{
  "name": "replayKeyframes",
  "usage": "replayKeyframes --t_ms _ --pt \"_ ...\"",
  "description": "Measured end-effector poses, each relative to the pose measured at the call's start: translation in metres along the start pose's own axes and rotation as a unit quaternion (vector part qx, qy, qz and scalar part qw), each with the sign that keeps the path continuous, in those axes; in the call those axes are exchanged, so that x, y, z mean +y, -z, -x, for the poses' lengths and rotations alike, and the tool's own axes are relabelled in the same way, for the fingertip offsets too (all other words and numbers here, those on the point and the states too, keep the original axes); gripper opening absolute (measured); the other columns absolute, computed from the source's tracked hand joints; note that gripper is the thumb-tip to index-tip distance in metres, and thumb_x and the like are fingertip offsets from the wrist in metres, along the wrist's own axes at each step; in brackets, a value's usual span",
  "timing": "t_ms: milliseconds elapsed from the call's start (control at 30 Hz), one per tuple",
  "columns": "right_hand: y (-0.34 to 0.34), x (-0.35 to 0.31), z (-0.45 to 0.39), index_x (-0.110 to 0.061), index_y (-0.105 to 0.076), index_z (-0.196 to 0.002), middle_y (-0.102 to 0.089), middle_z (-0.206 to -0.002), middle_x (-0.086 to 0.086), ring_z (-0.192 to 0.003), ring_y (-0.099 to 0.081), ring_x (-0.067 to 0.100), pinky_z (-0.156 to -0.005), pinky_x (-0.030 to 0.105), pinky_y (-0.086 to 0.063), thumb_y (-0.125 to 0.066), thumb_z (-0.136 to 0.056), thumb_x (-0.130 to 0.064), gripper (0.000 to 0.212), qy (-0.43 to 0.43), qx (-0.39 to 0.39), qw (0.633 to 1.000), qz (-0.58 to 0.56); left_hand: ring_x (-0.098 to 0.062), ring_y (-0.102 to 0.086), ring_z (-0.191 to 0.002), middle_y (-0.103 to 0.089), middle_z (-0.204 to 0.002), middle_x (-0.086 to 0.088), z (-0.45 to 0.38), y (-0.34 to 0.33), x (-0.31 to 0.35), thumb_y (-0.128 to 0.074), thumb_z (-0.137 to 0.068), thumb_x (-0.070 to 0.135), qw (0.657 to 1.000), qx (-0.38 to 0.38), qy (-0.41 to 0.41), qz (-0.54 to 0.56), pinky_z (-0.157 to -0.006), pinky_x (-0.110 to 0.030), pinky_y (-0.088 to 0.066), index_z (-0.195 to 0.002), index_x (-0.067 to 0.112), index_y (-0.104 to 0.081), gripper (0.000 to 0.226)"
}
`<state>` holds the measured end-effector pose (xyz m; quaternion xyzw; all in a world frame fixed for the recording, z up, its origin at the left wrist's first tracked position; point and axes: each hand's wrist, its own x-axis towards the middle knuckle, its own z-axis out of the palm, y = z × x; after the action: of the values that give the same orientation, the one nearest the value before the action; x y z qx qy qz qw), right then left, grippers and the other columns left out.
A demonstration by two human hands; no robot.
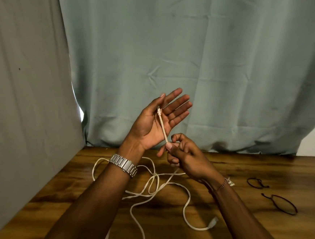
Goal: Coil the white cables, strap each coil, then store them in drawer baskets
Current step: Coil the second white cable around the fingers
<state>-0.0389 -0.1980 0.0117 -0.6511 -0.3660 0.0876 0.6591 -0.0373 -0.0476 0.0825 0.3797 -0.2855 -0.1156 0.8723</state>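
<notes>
A long white cable lies in loose tangled loops on the wooden table. One plug end rests on the table at the right of the loops. My left hand is raised above the table, palm up, fingers spread; the cable's other plug end lies against the palm near the thumb. My right hand pinches the cable just below the left palm, and the cable runs taut between the two hands.
Two dark thin straps lie on the table at the right: one small loop and a larger one. A grey-green curtain hangs behind the table, and a grey wall stands at the left.
</notes>
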Motion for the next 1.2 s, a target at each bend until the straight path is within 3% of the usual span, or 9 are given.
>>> replayKeyframes --t_ms 200,367,533,700,833,900,967,1100,1200 --pt "0.007 -0.012 0.001 -0.002 -0.048 -0.118 -0.070 -0.082 0.011 -0.047 -0.035 0.007 -0.047 0.020 -0.030 -0.052 -0.098 -0.022 0.028 -0.013 -0.047 0.998 -0.031 -0.038 -0.069 -0.109 -0.067 -0.122 -0.026 0.002 0.005 0.002 -0.068 -0.094 0.027 0.981 -0.136 0.079 0.113 -0.093 -0.044 -0.058 -0.157 0.004 0.001 0.096" --pt "0.012 -0.011 0.004 -0.001 -0.061 -0.091 -0.051 -0.063 0.012 -0.045 -0.031 0.008 -0.045 0.021 -0.025 -0.056 -0.099 -0.024 0.025 -0.022 -0.049 0.996 -0.068 -0.045 -0.043 -0.138 -0.059 -0.137 -0.022 0.002 0.004 -0.005 -0.058 -0.087 0.062 0.980 -0.175 0.075 0.061 -0.116 -0.058 -0.030 -0.143 0.009 -0.050 0.077" --pt "0.014 -0.008 0.004 0.000 -0.056 -0.097 -0.059 -0.071 0.012 -0.045 -0.035 0.006 -0.043 0.017 -0.029 -0.055 -0.094 -0.021 0.021 -0.039 -0.014 0.996 -0.079 -0.031 -0.015 -0.153 -0.022 -0.164 -0.018 0.000 0.002 -0.007 -0.050 -0.079 0.077 0.988 -0.148 0.021 -0.033 -0.123 -0.054 0.002 -0.154 0.028 -0.030 0.092" --pt "0.014 -0.004 0.004 0.000 -0.056 -0.094 -0.057 -0.070 0.010 -0.045 -0.034 0.006 -0.043 0.017 -0.025 -0.046 -0.102 -0.011 0.017 -0.056 0.007 0.993 -0.106 -0.022 -0.015 -0.154 -0.022 -0.165 -0.008 -0.002 -0.001 -0.012 -0.051 -0.085 0.070 0.991 -0.103 -0.015 -0.089 -0.124 -0.046 -0.004 -0.155 0.032 -0.032 0.082" --pt "0.013 -0.002 0.006 0.000 -0.059 -0.095 -0.060 -0.071 0.010 -0.045 -0.035 0.005 -0.042 0.016 -0.027 -0.056 -0.093 -0.020 0.020 -0.050 0.006 0.992 -0.118 -0.026 -0.046 -0.140 -0.050 -0.148 -0.016 -0.003 -0.008 -0.015 -0.038 -0.097 0.053 0.990 -0.030 -0.019 -0.136 -0.121 -0.046 -0.029 -0.136 0.004 -0.057 0.065" --pt "0.011 0.003 0.006 -0.002 -0.062 -0.095 -0.065 -0.072 0.009 -0.048 -0.043 0.007 -0.046 0.018 -0.035 -0.058 -0.092 -0.029 0.027 -0.034 0.011 0.998 -0.058 -0.026 -0.072 -0.104 -0.072 -0.116 -0.020 0.000 -0.016 -0.012 -0.030 -0.100 0.052 0.992 0.021 -0.003 -0.127 -0.088 -0.037 -0.060 -0.097 0.002 -0.077 0.069" --pt "0.010 0.010 0.006 -0.006 -0.067 -0.091 -0.069 -0.073 0.006 -0.058 -0.057 0.012 -0.059 0.022 -0.048 -0.053 -0.096 -0.036 0.033 -0.010 0.006 0.997 0.073 -0.020 -0.076 -0.067 -0.077 -0.089 -0.016 0.002 -0.019 -0.008 -0.023 -0.103 0.053 0.990 0.057 0.001 -0.130 -0.053 -0.029 -0.061 -0.068 0.008 -0.077 0.079" --pt "0.028 0.014 -0.002 -0.011 -0.071 -0.096 -0.073 -0.083 0.001 -0.080 -0.069 0.015 -0.080 0.028 -0.056 -0.048 -0.100 -0.037 0.035 0.010 -0.062 0.952 0.300 -0.020 -0.074 -0.058 -0.077 -0.086 -0.016 0.006 -0.012 -0.007 -0.021 -0.103 0.056 0.983 0.051 0.050 -0.167 -0.045 -0.029 -0.059 -0.069 0.008 -0.077 0.081" --pt "0.045 0.001 -0.023 -0.015 -0.068 -0.119 -0.071 -0.109 0.003 -0.094 -0.068 0.016 -0.088 0.028 -0.054 -0.050 -0.104 -0.025 0.026 0.042 -0.126 0.872 0.470 -0.022 -0.075 -0.062 -0.076 -0.093 -0.019 0.013 -0.001 -0.009 -0.023 -0.101 0.059 0.974 0.044 0.099 -0.198 -0.049 -0.031 -0.060 -0.077 0.006 -0.077 0.080"
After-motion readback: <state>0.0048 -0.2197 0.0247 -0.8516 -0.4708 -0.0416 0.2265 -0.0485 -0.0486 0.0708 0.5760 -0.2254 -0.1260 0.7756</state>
